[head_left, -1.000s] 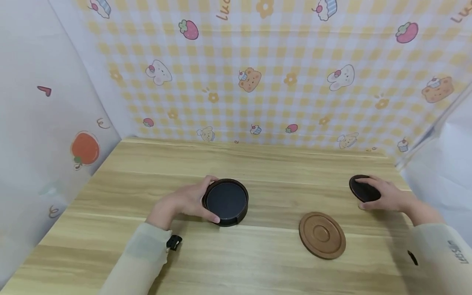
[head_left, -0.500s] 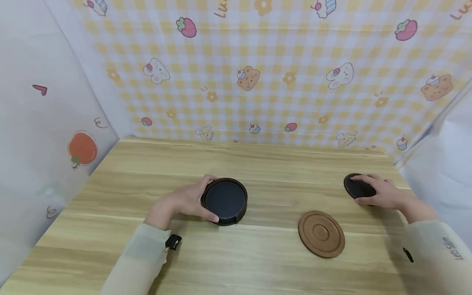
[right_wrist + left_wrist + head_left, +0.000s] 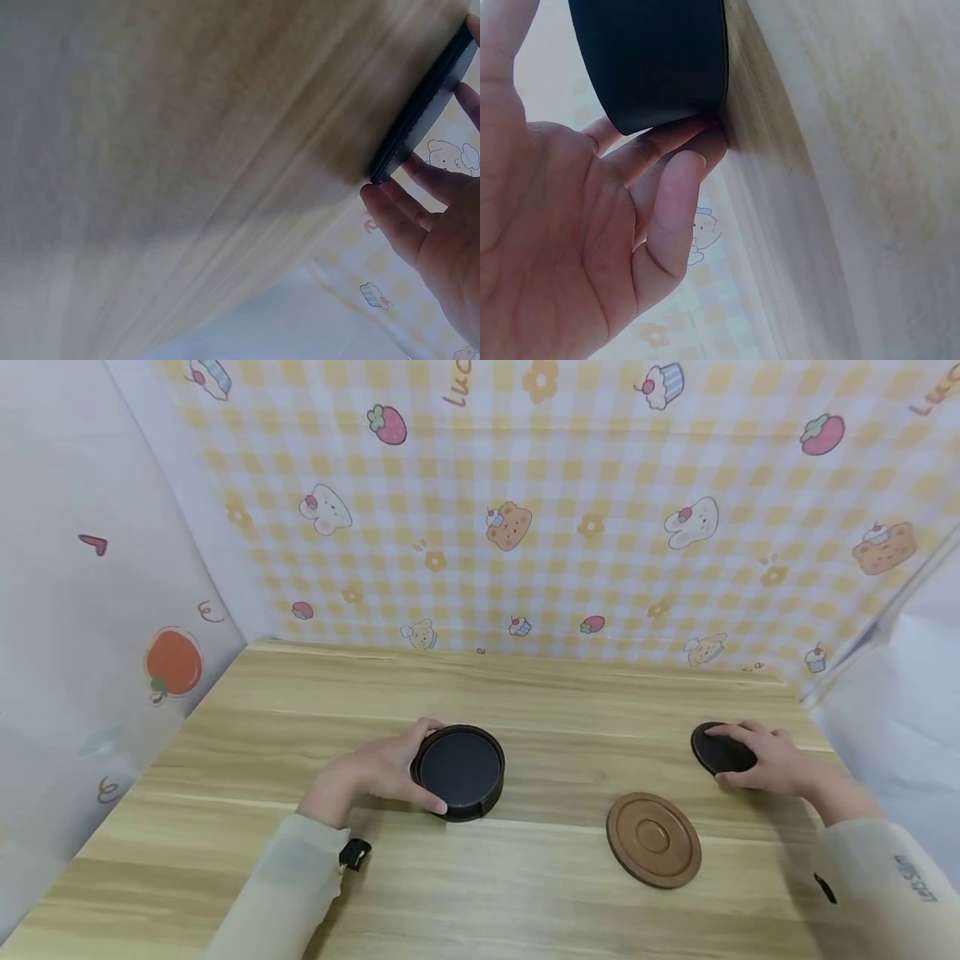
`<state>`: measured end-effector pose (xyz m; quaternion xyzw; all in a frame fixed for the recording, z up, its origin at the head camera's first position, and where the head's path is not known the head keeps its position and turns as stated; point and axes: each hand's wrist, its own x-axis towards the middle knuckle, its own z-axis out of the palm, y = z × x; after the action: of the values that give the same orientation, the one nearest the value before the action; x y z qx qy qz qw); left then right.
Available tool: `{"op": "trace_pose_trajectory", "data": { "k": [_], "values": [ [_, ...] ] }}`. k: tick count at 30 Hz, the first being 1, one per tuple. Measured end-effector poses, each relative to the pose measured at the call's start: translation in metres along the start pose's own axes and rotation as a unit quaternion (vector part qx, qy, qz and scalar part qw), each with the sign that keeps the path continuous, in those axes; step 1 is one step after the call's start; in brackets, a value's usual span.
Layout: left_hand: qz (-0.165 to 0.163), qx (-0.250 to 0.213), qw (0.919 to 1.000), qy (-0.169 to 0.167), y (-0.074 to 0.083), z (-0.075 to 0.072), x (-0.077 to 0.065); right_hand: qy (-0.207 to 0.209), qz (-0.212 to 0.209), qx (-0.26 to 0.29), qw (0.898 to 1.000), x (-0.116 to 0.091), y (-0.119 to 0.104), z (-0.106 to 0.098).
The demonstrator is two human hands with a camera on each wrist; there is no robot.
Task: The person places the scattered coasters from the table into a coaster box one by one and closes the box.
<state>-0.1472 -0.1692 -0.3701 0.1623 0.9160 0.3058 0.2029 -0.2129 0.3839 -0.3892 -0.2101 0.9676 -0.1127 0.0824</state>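
My left hand (image 3: 392, 767) holds the side of a round black coaster holder (image 3: 491, 800), its thumb at the near side and fingers at the far side. A black coaster (image 3: 459, 768) lies inside the holder. In the left wrist view, the holder's dark wall (image 3: 656, 64) stands on the table against the fingers. At the right, my right hand (image 3: 772, 762) grips another round black coaster (image 3: 720, 752) by its edges. The right wrist view shows this dark coaster (image 3: 424, 109) low over the wood or on it; I cannot tell which. Some right fingertips are cut off there.
A round brown coaster (image 3: 654, 839) with ring grooves lies flat between the holder and my right hand, nearer to me. The wooden table (image 3: 540, 902) ends at a yellow checked cloth backdrop (image 3: 555, 560). White sheets stand at both sides.
My right hand has moved a little to the left with the black coaster, which now looks flatter to the table. My left hand, the holder and the brown coaster have stayed put.
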Motion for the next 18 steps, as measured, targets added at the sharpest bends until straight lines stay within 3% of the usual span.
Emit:
{"op": "trace_pose_trajectory", "data": {
  "k": [18],
  "values": [
    [-0.01,-0.007,0.9999,0.002,-0.001,0.001,0.0,0.006,0.0,0.013,1.0,-0.002,-0.023,0.006]
  ]
}}
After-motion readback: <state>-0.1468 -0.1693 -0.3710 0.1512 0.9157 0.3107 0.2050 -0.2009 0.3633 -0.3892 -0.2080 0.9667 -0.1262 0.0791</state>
